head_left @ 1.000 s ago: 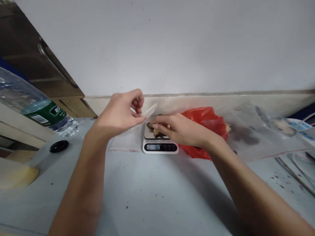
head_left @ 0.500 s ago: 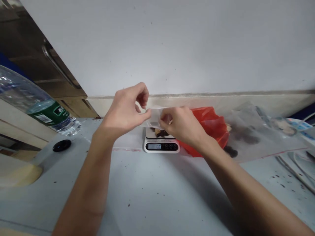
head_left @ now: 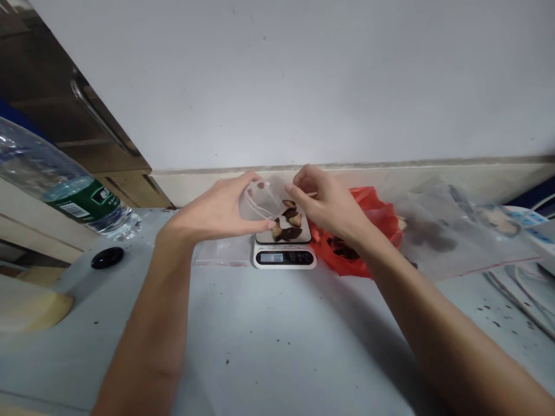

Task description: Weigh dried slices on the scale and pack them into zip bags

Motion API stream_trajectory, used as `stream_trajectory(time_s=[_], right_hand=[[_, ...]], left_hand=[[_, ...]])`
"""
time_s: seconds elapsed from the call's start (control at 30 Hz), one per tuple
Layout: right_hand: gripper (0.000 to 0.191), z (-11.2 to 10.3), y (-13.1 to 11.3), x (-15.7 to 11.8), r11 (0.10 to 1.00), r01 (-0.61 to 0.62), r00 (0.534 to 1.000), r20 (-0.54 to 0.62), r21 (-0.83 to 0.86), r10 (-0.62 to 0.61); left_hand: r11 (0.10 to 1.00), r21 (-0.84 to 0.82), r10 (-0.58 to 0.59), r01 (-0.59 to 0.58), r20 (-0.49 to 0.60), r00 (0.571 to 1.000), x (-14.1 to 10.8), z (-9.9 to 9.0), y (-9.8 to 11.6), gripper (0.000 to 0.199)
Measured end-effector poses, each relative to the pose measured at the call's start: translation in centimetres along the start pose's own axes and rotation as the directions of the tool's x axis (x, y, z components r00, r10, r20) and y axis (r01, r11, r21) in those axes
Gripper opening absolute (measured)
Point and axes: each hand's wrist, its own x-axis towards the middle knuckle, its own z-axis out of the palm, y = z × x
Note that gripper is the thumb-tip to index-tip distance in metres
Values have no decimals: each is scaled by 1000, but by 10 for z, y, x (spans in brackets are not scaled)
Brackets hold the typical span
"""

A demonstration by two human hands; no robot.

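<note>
My left hand (head_left: pixel 217 208) holds a small clear zip bag (head_left: pixel 265 199) by its left side, thumb stretched along the lower edge and fingertips showing through the film. At the bag's right edge, my right hand (head_left: pixel 325 199) pinches the plastic with curled fingers. The bag's mouth is spread and tilted above a small white kitchen scale (head_left: pixel 259 257). Several dark brown dried pieces with pale cut sides (head_left: pixel 291 233) lie on its plate, and the display reads about 10.0. Part of the plate is hidden behind the bag.
Right of the scale sits a red plastic bag (head_left: pixel 368 216) with dark pieces inside. A larger clear bag (head_left: pixel 468 242) lies beyond it, near cables (head_left: pixel 515 294). Another flat zip bag (head_left: pixel 223 251) lies left of the scale. A water bottle (head_left: pixel 87 190) and black lid (head_left: pixel 107 257) are farther left.
The zip bag has been spread wider and tilted. My left hand has moved round its side; my right hand has risen slightly, uncovering more brown pieces on the scale.
</note>
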Motion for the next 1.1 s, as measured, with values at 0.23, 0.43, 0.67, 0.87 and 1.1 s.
stream_trajectory(time_s=[0.23, 0.43, 0.67, 0.87, 1.1], right_hand=[[60, 12, 13, 3, 917, 34, 938, 329, -397, 108], [31, 16, 13, 2, 883, 16, 935, 320, -469, 153], [4, 16, 12, 1, 874, 5, 943, 294, -486, 158], [22, 14, 8, 1, 874, 18, 949, 283, -486, 138], [29, 10, 10, -1, 911, 55, 961, 268, -410, 63]], left_hand=[[993, 40, -112, 107, 153, 982, 3, 3, -19, 60], [992, 55, -119, 110, 219, 969, 6, 8, -22, 62], [993, 55, -112, 102, 234, 966, 8, 10, -26, 65], [994, 43, -112, 104, 246, 963, 8, 11, -27, 66], [998, 12, -70, 69, 258, 964, 8, 14, -22, 57]])
